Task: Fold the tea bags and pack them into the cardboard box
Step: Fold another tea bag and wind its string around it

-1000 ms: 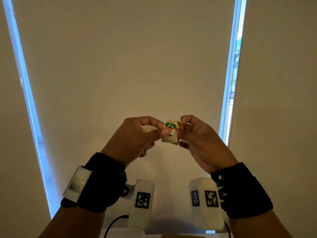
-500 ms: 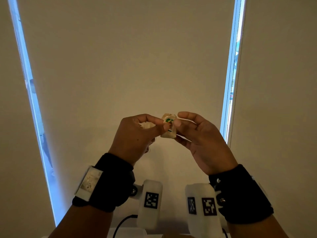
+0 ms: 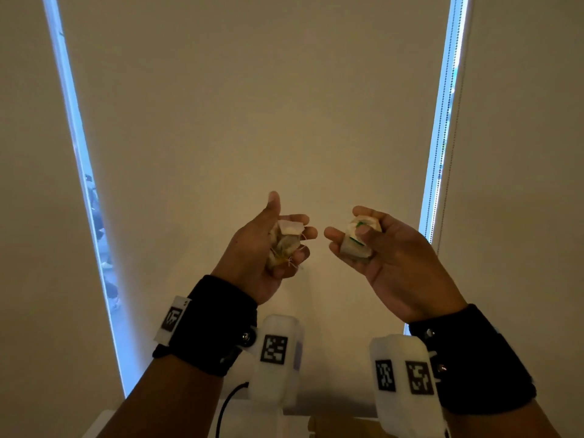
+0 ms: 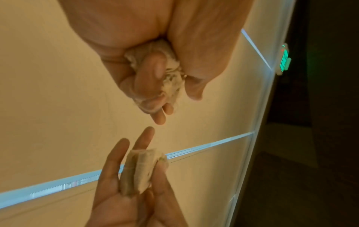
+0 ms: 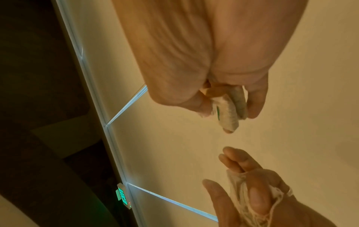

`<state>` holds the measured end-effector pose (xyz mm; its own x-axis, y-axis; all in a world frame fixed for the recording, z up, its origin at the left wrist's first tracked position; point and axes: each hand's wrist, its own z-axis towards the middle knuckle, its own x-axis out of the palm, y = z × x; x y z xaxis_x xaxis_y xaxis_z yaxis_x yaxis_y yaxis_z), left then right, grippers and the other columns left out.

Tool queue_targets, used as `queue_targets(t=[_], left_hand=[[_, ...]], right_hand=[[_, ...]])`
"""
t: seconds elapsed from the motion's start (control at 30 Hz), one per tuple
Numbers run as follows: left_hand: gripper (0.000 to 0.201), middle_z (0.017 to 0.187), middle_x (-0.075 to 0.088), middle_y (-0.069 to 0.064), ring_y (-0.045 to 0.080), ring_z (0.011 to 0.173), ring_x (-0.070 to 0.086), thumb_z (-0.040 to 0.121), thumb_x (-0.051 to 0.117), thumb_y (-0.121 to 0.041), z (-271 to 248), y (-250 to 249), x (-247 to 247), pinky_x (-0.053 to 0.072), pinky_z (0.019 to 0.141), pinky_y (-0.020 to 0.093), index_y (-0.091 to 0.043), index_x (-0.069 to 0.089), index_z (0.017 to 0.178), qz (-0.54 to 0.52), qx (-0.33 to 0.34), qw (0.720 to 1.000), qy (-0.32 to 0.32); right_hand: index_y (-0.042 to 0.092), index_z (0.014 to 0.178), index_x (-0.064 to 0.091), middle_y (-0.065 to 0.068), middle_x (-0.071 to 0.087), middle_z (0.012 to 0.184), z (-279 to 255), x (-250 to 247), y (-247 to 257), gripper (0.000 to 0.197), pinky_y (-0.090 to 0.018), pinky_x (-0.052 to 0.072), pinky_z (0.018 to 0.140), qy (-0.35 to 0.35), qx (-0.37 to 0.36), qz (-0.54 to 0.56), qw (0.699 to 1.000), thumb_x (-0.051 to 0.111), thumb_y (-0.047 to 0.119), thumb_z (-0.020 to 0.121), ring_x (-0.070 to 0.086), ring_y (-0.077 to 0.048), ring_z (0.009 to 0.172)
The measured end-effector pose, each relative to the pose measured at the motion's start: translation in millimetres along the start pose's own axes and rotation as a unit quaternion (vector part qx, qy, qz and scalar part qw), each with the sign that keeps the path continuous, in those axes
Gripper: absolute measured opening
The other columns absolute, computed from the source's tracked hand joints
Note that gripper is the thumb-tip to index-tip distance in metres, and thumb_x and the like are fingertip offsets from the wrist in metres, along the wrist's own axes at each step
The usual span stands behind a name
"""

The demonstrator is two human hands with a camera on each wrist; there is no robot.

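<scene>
- Head view, item one: left hand [image 3: 262,245], raised before a beige roller blind [image 3: 252,105], palm turned toward the camera; thumb stands straight up and clear, the other fingers curl inward over a bunch of tea bags [image 3: 284,245].
- Bunch of tea bags: crumpled pale paper with loose strings hanging at its lower end, seated in the palm under the curled fingertips (how many bags cannot be told).
- Left wrist view, same bunch [image 4: 169,72]: wedged between the base of the thumb and the bent fingers, one fingertip pressed across its middle.
- Right hand [image 3: 388,257]: held level with the left, apart from it, fingertips of the two facing across a small gap.
- Folded tea bag [image 3: 357,238]: compact pale packet with a green-printed tag on top, lying across the inner side of the right fingers, pinned there by the thumb [image 3: 366,232] bearing down on it; index finger extends past the packet toward the left hand.
- Right wrist view, same packet [image 5: 227,113]: gripped between thumb and fingers, its rounded end protruding beyond them.
- Black wrist straps [image 3: 208,324] on both forearms, each with a white camera housing [image 3: 278,352] bearing square coded markers.
- Bright window strips [image 3: 442,121] at both edges of the blind.
- Green exit sign [image 5: 123,198], off to the side in the dark.
</scene>
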<state>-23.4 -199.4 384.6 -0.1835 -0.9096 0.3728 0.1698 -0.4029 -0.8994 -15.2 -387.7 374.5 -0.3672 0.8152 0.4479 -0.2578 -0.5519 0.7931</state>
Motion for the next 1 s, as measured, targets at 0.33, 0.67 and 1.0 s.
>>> queue_targets(t=[0.33,0.67,1.0], left_hand=[[0.063,0.081,0.062,0.008,0.015,0.049,0.054,0.093,0.048,-0.069,-7.8,7.7,2.2,0.025,0.033,0.016,-0.009,0.061,0.106,0.031,-0.059,0.997,0.028],[0.052,0.076,0.059,0.002,0.008,0.048,0.046,0.087,0.059,-0.06,-12.9,13.8,2.4,0.022,0.037,0.016,-0.009,0.066,0.094,0.118,-0.052,0.985,0.113],[0.029,0.1,0.074,0.007,0.011,0.054,0.047,0.099,0.059,-0.029,-13.5,26.0,-19.1,0.023,0.038,0.015,-0.006,0.067,0.115,0.155,-0.068,0.98,0.101]], right_hand=[[0.019,0.114,0.068,-0.005,0.061,0.077,-13.0,8.3,-8.8,0.039,-0.036,0.047,0.067,0.078,0.002,-0.267,0.961,0.039,-0.002,0.099,0.052,-0.019,0.063],[0.031,0.094,0.076,0.018,0.072,0.079,-9.5,6.5,-15.2,0.009,-0.021,0.05,0.075,0.022,-0.197,-0.497,0.845,0.067,0.03,0.094,0.068,-0.004,0.078],[0.026,0.083,0.076,0.011,0.058,0.055,-4.1,0.9,0.9,0.017,-0.032,0.047,0.063,-0.087,-0.206,-0.411,0.884,0.069,0.038,0.093,0.051,-0.01,0.054]])
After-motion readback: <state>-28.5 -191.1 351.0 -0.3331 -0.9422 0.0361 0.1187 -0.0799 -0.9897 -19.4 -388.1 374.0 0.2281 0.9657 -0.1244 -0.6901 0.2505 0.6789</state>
